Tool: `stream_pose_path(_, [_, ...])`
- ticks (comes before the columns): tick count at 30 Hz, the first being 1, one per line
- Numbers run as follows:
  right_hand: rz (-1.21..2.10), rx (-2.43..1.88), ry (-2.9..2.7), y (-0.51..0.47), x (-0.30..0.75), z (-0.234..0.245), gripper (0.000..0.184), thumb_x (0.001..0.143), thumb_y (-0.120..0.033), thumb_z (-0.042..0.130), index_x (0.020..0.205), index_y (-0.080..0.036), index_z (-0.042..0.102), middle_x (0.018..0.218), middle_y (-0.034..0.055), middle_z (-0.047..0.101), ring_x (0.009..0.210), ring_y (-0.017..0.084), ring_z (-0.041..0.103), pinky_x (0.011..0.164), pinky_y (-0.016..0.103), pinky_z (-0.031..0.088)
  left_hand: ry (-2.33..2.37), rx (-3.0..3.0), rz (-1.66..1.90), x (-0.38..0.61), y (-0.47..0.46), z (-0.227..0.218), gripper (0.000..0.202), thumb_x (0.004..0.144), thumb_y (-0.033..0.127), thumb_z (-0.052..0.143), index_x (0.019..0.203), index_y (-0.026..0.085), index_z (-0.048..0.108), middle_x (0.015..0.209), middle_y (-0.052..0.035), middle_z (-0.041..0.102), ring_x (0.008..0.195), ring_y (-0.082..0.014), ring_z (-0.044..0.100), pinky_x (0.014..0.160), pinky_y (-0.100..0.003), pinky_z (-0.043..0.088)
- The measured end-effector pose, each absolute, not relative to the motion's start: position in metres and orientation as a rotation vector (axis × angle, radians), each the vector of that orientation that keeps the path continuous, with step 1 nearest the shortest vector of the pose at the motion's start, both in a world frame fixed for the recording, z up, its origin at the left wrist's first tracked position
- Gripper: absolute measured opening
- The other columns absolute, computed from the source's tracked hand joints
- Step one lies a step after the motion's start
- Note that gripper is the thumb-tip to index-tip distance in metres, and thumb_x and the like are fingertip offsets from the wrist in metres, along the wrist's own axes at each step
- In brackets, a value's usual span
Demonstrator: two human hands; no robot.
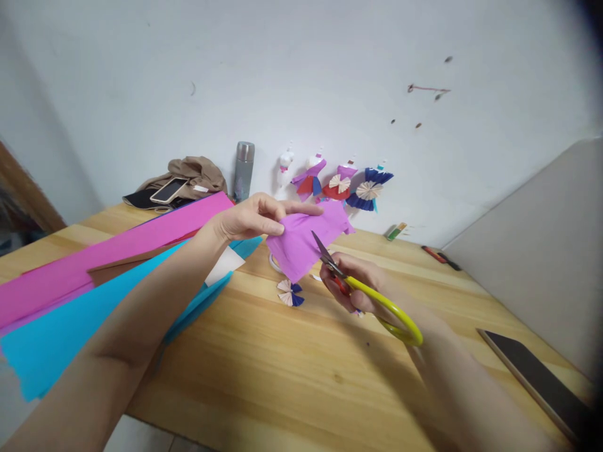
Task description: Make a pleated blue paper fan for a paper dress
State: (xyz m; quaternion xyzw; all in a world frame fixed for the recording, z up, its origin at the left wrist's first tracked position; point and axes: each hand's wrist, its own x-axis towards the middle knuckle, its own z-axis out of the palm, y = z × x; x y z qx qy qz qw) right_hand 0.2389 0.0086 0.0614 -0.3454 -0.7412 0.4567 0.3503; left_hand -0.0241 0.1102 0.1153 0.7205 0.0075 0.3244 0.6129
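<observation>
Between the thumb and fingers of my left hand (257,216) a piece of purple crepe paper (299,242) is pinched, raised over the table. My right hand (358,279) grips yellow-handled scissors (386,304), their dark blades pointing up and left in front of the paper. The blades look nearly closed. Something red shows by the right fingers, too covered to make out. Below the paper lies a small pleated paper bow (290,293), half cream and half dark blue. A white ring (274,263), perhaps a tape roll, is partly hidden behind the paper.
Small dolls in paper dresses (339,183) hang along the wall. Pink (155,229) and blue paper sheets (103,307) cover the table's left side. A grey flask (244,169), a phone (168,190) and brown cloth (200,171) stand behind. Right lies a dark tablet-like device (532,376).
</observation>
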Motion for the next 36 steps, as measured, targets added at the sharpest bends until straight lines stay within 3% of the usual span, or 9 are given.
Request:
stream_pose_path(7, [1.296,-0.829,-1.894,0.002,0.227,0.077,0.045,0.075,-0.06,0.075,0.089,-0.022,0.055,0.067,-0.0054,0.046,0.045,0.005,0.035,0.038,0.02,0.03,0.047,1.668,0.745,-0.025,0.111,0.115,0.023,0.063,0.033,0.087,0.058,0.016,0.073,0.124,-0.0174,0.071,0.13,-0.0366,0.055,0.111,-0.049,0.035])
stream_pose_path(13, [1.254,-0.932,-1.851,-0.001,0.229,0.076,0.048,0.074,-0.063,0.075,0.088,-0.021,0.057,0.069,-0.0049,0.044,0.046,0.005,0.036,0.035,0.018,0.033,0.077,1.661,0.764,-0.025,0.114,0.113,0.027,0.06,0.035,0.089,0.057,0.015,0.072,0.122,-0.0201,0.07,0.128,-0.0389,0.057,0.106,-0.051,0.04])
stream_pose_path(24, [1.219,-0.918,-1.856,-0.002,0.227,0.078,0.037,0.078,-0.051,0.076,0.085,-0.021,0.056,0.066,-0.0063,0.044,0.042,0.003,0.036,0.032,0.017,0.03,0.072,1.645,0.748,-0.024,0.114,0.112,0.025,0.061,0.034,0.088,0.059,0.015,0.073,0.121,-0.0194,0.071,0.128,-0.038,0.057,0.105,-0.049,0.042])
stream_pose_path(31, [1.144,-0.92,-1.953,-0.001,0.229,0.079,0.036,0.087,-0.056,0.064,0.083,-0.021,0.054,0.062,-0.0056,0.046,0.04,0.005,0.036,0.033,0.02,0.028,0.106,1.683,0.749,-0.023,0.113,0.113,0.029,0.061,0.037,0.089,0.058,0.014,0.071,0.124,-0.0184,0.07,0.122,-0.0355,0.061,0.103,-0.047,0.042])
stream_pose_path(36, [1.134,-0.927,-1.945,-0.001,0.228,0.078,0.042,0.086,-0.062,0.062,0.084,-0.021,0.053,0.059,-0.006,0.047,0.037,0.005,0.036,0.033,0.021,0.028,0.164,1.703,0.764,-0.023,0.114,0.113,0.029,0.065,0.037,0.087,0.064,0.013,0.071,0.127,-0.0181,0.068,0.119,-0.0329,0.062,0.099,-0.045,0.043])
